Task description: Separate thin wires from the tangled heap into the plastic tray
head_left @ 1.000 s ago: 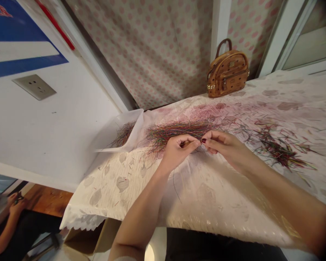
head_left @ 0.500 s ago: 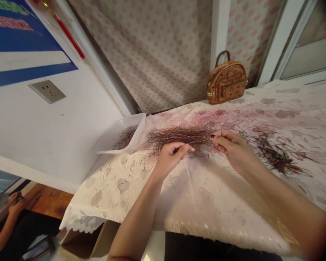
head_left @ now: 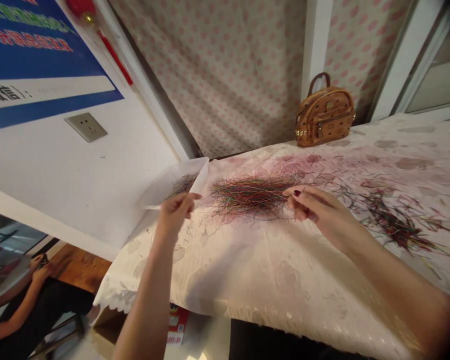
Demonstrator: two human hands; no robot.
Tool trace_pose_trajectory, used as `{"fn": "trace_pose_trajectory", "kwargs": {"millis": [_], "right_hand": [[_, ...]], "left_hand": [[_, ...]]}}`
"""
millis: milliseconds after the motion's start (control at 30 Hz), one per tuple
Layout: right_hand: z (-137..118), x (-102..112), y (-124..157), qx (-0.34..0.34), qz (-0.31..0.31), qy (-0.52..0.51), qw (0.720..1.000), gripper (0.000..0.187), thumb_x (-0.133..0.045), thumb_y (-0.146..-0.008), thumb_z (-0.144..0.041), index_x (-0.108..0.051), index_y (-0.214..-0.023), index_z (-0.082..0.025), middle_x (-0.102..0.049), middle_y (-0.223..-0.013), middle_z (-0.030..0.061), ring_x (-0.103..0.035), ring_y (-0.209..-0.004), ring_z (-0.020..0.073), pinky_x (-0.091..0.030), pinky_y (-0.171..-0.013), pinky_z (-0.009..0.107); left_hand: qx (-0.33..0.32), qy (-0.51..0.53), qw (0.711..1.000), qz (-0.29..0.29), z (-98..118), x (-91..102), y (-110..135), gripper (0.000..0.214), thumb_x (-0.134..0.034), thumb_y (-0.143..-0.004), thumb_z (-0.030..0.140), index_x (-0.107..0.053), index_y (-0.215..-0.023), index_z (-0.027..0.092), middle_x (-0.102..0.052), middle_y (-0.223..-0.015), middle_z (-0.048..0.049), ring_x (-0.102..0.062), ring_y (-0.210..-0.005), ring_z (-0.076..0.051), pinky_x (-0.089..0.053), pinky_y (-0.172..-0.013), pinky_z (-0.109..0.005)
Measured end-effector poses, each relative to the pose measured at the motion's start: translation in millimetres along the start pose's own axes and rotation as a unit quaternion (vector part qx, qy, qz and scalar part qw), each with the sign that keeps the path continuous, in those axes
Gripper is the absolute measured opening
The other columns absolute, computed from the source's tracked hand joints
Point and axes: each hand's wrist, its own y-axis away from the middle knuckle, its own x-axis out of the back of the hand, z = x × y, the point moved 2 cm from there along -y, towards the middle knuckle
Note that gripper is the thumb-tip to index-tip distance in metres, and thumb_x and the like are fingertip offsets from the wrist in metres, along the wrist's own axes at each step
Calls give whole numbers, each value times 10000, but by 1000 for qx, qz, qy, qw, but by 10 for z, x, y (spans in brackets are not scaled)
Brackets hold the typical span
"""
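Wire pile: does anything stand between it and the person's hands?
Nothing visible does. The right hand reaches its right end at the wire pile, and the left hand is raised just left of it, with only cloth in the small gap.

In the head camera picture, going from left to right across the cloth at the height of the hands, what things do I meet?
Left hand, pile of coloured wires, right hand, scattered wires.
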Motion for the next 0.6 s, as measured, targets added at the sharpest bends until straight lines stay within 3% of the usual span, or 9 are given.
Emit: {"fn": "trace_pose_trajectory", "kwargs": {"millis": [67, 133, 267, 367, 433, 500, 600], "right_hand": [[20, 29, -16, 0, 13, -16, 1000, 255, -681, -815, -445, -688, -891, -202, -576, -715, 6, -447, -567, 108, -350, -550, 286], [42, 53, -28, -4, 14, -27, 1000, 227, -693, -812, -423, -693, -856, -200, -565, -700, 5, -445, -574, 107, -343, -548, 281], [77, 68, -34, -15, 0, -24, 1000, 215, -695, -821, -408, -693, -824, -194, -565, -698, 11, -442, -591, 109, -330, -547, 273], [95, 74, -39, -20, -2, -26, 999, 215, -694, -824, -407, -693, -819, -192, -559, -694, 10, -444, -601, 107, -321, -545, 267], [100, 77, -44, -20, 0, -30, 999, 205, -699, -818, -401, -691, -817, -196, -565, -707, 12, -453, -614, 109, -322, -548, 266], [94, 72, -42, -21, -3, -25, 999, 200, -696, -819, -397, -686, -808, -198, -561, -702, 9, -448, -610, 108, -325, -554, 267], [65, 50, -27, -26, -11, -2, 1000, 222, -686, -819, -409, -669, -773, -193, -550, -681, 5, -439, -599, 106, -329, -564, 271]], "left_hand": [[-30, -54, 991, 117, -40, 277, -288, 296, -609, -797, 379, -763, -854, 133, -467, -542, 27, -373, -476, -64, -299, -476, -206], [-44, -133, 971, 192, -111, 500, -605, 281, -568, -802, 333, -769, -870, 150, -514, -574, 18, -384, -472, -70, -300, -479, -216], [-17, -356, 901, 247, -326, 727, -1150, 311, -495, -860, 293, -768, -970, 193, -693, -770, -52, -583, -675, -160, -409, -625, -271], [16, -471, 862, 187, -519, 687, -1368, 361, -567, -844, 310, -716, -1139, 165, -699, -1089, -159, -602, -1032, -292, -465, -833, -374], [17, -486, 863, 137, -635, 584, -1433, 431, -602, -821, 292, -668, -1222, 149, -645, -1210, -201, -540, -1173, -339, -441, -941, -423], [22, -456, 885, 86, -739, 445, -1475, 398, -570, -831, 256, -673, -1202, 156, -659, -1176, -189, -561, -1157, -327, -433, -963, -418], [46, -405, 913, 11, -873, 228, -1536, 274, -519, -842, 223, -729, -1008, 168, -716, -963, -130, -644, -980, -269, -472, -852, -347]]}}
